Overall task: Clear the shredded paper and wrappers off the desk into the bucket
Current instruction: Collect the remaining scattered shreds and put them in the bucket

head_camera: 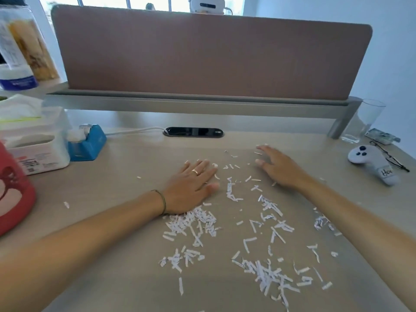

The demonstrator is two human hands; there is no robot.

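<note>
Beige desk [126,221] before brown partition [209,55], shredded paper [265,273] scattered, left hand [191,188] flat, fingers together, right hand [281,165] fingers spread, both among scraps.

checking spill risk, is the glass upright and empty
Upright, and it looks empty: the glass stands on its base by the divider's foot, with no liquid visible through it.

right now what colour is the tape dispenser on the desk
Blue tape dispenser, clearest in the head view.

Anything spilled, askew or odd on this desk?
Yes: shredded paper is strewn across the desk between both flat hands, left and right. No bucket is in view. Nothing else looks displaced.
</note>
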